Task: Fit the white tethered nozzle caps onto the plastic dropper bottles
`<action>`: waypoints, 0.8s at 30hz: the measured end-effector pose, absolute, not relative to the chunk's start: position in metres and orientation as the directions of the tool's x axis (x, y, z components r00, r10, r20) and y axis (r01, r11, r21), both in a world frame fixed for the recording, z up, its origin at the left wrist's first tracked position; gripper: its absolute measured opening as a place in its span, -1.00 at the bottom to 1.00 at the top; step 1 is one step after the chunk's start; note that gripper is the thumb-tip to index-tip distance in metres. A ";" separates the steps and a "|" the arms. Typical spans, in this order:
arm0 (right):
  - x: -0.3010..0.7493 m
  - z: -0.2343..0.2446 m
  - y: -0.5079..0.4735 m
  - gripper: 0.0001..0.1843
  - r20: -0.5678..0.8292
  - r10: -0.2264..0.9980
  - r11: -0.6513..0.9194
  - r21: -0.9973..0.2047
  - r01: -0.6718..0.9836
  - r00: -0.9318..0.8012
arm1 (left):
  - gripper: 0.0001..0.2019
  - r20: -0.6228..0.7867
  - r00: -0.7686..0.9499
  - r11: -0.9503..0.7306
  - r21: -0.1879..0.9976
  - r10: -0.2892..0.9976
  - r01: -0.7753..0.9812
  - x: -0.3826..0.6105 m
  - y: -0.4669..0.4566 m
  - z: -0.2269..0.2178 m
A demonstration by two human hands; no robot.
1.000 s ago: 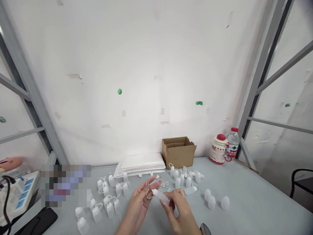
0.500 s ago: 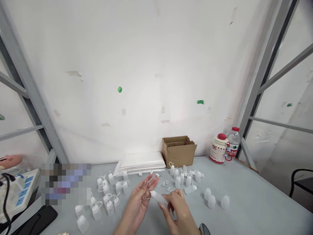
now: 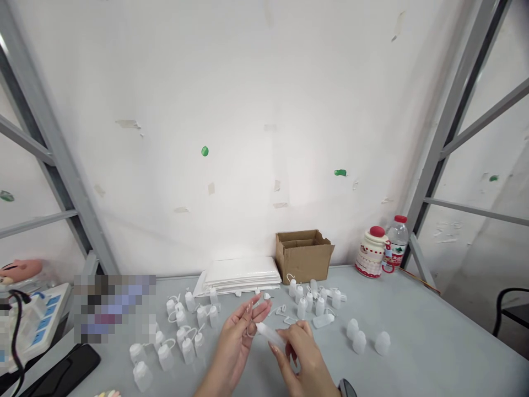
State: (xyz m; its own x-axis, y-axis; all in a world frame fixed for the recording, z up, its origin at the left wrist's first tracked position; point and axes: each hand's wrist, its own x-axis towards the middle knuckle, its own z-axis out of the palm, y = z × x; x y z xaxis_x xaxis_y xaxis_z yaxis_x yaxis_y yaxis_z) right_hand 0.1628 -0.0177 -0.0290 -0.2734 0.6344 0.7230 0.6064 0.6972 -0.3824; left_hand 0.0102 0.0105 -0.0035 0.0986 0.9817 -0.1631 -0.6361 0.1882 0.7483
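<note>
A small translucent white squeeze bottle (image 3: 269,334) is held tilted over the table, between both hands. My right hand (image 3: 305,355) pinches its body between thumb and fingers. At its neck end my left hand (image 3: 235,343) has thumb and forefinger closed around the cap, with a thin strap looping below; the other fingers extend. Left of the hands stand several similar bottles with strapped caps, such as a bottle (image 3: 188,350). Beyond my right hand is another group, including a bottle lying on its side (image 3: 323,321). Loose strapped caps (image 3: 278,311) lie just beyond the hands.
An open cardboard box (image 3: 303,259) and a stack of white sheets (image 3: 239,274) stand by the wall. Farther right are a cream jar (image 3: 371,252) and a water bottle (image 3: 397,242). Several translucent pieces (image 3: 382,343) sit at right; a black phone (image 3: 61,372) and power strip (image 3: 43,325) at left.
The whole view has shifted slightly, so everything appears a little farther right. Both hands keep their hold on the squeeze bottle, with hardly any movement.
</note>
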 end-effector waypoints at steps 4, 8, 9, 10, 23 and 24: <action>0.162 -0.030 -0.018 -0.95 0.732 0.624 0.694 -0.359 0.624 -0.274 | -0.69 -0.147 0.074 0.162 0.796 0.986 -0.584 0.012 0.010 -0.005; 0.161 -0.029 -0.019 -0.91 0.734 0.632 0.680 -0.371 0.633 -0.249 | -0.63 -0.132 0.070 0.148 0.813 0.989 -0.564 0.014 0.009 -0.007; 0.161 -0.028 -0.019 -0.91 0.735 0.633 0.681 -0.379 0.627 -0.243 | -0.62 -0.127 0.074 0.146 0.813 0.989 -0.564 0.014 0.008 -0.008; 0.161 -0.028 -0.018 -0.91 0.736 0.633 0.684 -0.388 0.617 -0.239 | -0.62 -0.123 0.080 0.146 0.810 0.989 -0.567 0.014 0.008 -0.008; 0.160 -0.037 -0.016 -0.94 0.685 0.695 0.671 -0.509 0.538 -0.218 | -0.70 -0.129 0.127 0.179 0.783 0.984 -0.596 0.015 0.010 -0.012; 0.159 -0.038 -0.016 -0.93 0.688 0.696 0.668 -0.517 0.536 -0.204 | -0.70 -0.129 0.127 0.180 0.782 0.983 -0.597 0.015 0.010 -0.012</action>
State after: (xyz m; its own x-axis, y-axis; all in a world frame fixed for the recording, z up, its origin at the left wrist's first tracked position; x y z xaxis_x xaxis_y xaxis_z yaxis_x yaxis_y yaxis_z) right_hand 0.1595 -0.0163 -0.0382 -0.2040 0.6965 0.6880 0.5357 0.6676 -0.5170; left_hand 0.0154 0.0096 -0.0119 0.1275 0.9834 -0.1292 -0.5968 0.1801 0.7819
